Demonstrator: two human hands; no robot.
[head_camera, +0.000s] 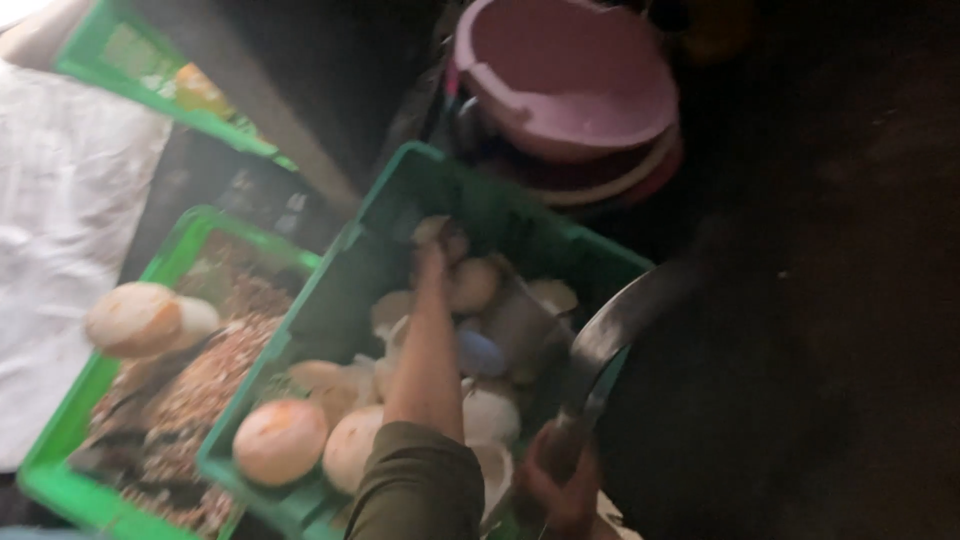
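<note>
Green crate receives outstretched left hand (blurred).

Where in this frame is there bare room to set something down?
The dark floor right of the middle green crate is bare. The crate is crowded with peeled coconuts where the left hand reaches. The right hand grips a curved blade.

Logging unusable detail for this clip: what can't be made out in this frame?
Head view:
- Left hand: motion blur hides whether it grips anything in the green crate.
- Right hand: bottom edge cuts it off; it holds a curved blade.
- Pink basin: top edge crops it.
</note>
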